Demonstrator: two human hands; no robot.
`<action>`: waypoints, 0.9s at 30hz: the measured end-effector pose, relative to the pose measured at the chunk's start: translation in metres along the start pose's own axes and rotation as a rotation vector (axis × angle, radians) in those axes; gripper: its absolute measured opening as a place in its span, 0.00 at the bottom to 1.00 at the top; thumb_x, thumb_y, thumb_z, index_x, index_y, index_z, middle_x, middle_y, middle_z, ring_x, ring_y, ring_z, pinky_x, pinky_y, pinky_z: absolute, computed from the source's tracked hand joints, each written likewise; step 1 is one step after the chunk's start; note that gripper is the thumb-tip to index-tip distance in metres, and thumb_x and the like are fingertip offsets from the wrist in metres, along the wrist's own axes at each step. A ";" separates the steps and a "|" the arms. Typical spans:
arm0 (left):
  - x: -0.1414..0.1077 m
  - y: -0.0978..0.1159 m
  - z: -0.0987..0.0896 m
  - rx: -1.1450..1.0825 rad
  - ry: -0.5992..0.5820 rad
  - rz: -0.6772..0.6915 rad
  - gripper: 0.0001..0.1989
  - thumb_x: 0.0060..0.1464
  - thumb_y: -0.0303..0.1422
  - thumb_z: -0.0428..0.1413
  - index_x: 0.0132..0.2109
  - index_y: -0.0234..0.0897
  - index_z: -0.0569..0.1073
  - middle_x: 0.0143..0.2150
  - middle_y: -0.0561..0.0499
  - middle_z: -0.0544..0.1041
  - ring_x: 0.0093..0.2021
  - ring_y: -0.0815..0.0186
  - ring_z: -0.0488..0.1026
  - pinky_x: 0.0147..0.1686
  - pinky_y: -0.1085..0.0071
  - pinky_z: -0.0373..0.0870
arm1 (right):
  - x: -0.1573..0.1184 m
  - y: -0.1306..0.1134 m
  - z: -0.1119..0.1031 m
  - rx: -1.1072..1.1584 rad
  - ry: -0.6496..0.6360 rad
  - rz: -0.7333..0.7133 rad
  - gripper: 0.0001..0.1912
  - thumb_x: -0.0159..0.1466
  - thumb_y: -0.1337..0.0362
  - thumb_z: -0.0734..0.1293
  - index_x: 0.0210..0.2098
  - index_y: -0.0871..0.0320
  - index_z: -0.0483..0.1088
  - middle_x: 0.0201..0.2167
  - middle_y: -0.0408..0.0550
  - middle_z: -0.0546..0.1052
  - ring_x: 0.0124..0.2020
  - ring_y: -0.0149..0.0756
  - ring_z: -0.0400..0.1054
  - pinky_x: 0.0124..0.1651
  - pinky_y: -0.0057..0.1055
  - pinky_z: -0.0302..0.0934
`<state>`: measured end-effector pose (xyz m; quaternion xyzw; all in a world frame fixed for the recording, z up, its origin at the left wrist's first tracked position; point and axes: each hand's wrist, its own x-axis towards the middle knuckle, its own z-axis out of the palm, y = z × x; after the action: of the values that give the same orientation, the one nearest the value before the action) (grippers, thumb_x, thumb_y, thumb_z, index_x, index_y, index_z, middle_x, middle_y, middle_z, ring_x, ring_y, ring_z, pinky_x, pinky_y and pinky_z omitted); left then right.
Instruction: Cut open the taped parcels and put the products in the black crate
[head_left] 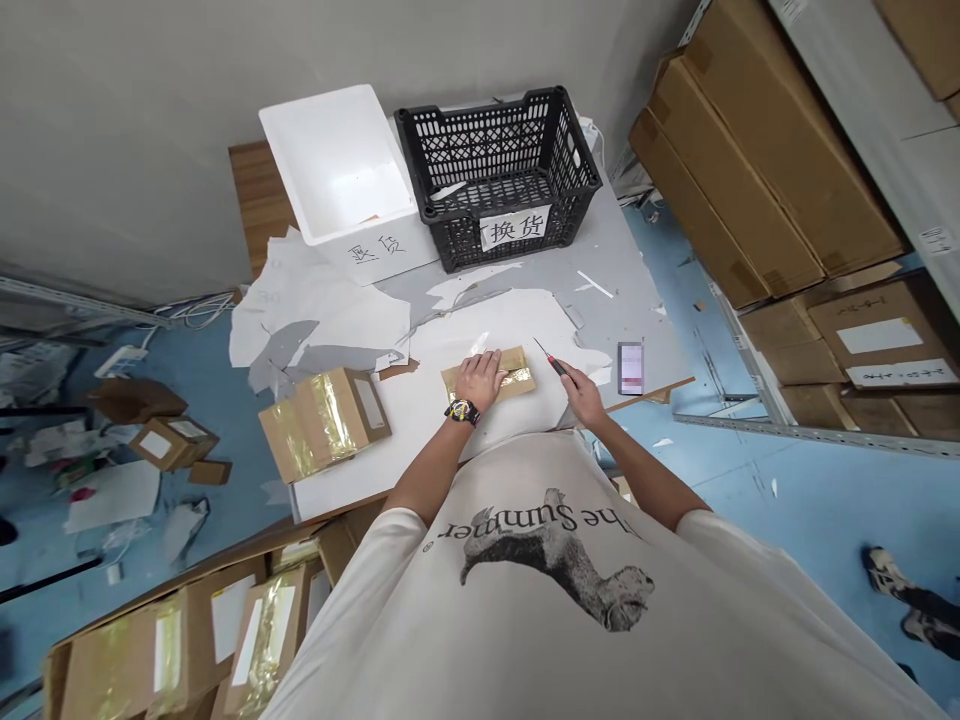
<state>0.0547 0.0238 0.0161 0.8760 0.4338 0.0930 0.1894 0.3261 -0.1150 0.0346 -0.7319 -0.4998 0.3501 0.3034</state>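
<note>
My left hand lies over a small cardboard parcel wrapped in shiny gold tape, holding it against a white sheet. A black-strapped wristwatch sits on that wrist. My right hand grips a thin red-handled tool with a fine metal shaft, its tip pointing away from me and a little apart from the parcel. A larger gold-taped cardboard box lies to the left of my left hand. A phone with a blurred screen rests beyond my right hand.
A black plastic crate with a paper label and a white foam box stand at the table's far end. Stacked cardboard boxes fill shelves at right, and more parcels sit at lower left. Another person's shoes stand on the blue floor.
</note>
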 end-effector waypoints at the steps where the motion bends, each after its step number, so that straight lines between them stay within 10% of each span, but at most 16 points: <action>1: 0.000 0.001 0.000 0.008 0.000 -0.005 0.31 0.82 0.46 0.46 0.79 0.35 0.74 0.74 0.33 0.80 0.71 0.41 0.77 0.71 0.46 0.68 | -0.009 0.002 -0.012 -0.081 -0.009 -0.069 0.32 0.83 0.47 0.56 0.78 0.50 0.73 0.51 0.53 0.82 0.51 0.48 0.78 0.58 0.43 0.75; 5: 0.001 0.001 0.000 0.026 -0.003 -0.015 0.31 0.82 0.46 0.44 0.79 0.36 0.74 0.74 0.35 0.80 0.70 0.42 0.77 0.71 0.47 0.67 | -0.032 0.003 -0.036 -0.443 -0.119 -0.194 0.28 0.83 0.53 0.62 0.77 0.46 0.76 0.48 0.53 0.81 0.49 0.48 0.76 0.49 0.37 0.71; 10: 0.001 -0.002 0.004 -0.026 0.036 -0.001 0.31 0.82 0.46 0.46 0.79 0.38 0.75 0.73 0.35 0.81 0.69 0.41 0.78 0.71 0.45 0.67 | -0.023 -0.013 -0.010 -0.689 -0.128 -0.167 0.29 0.83 0.55 0.62 0.80 0.44 0.72 0.52 0.57 0.80 0.51 0.51 0.73 0.47 0.36 0.67; 15: 0.000 -0.006 0.010 -0.108 0.066 -0.018 0.33 0.81 0.48 0.46 0.80 0.38 0.73 0.72 0.34 0.81 0.70 0.39 0.77 0.71 0.42 0.66 | -0.011 -0.024 0.017 -0.747 -0.105 -0.168 0.32 0.83 0.56 0.60 0.84 0.44 0.66 0.55 0.62 0.78 0.52 0.56 0.69 0.53 0.43 0.67; 27: 0.002 -0.001 0.006 -0.125 0.090 -0.027 0.31 0.81 0.46 0.45 0.75 0.38 0.79 0.70 0.34 0.83 0.67 0.41 0.79 0.69 0.42 0.67 | 0.007 -0.016 0.002 -0.738 -0.133 -0.159 0.32 0.84 0.54 0.57 0.84 0.45 0.65 0.57 0.61 0.77 0.51 0.56 0.70 0.54 0.44 0.66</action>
<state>0.0572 0.0241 0.0099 0.8514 0.4470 0.1567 0.2252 0.3178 -0.1031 0.0444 -0.7266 -0.6659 0.1687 0.0124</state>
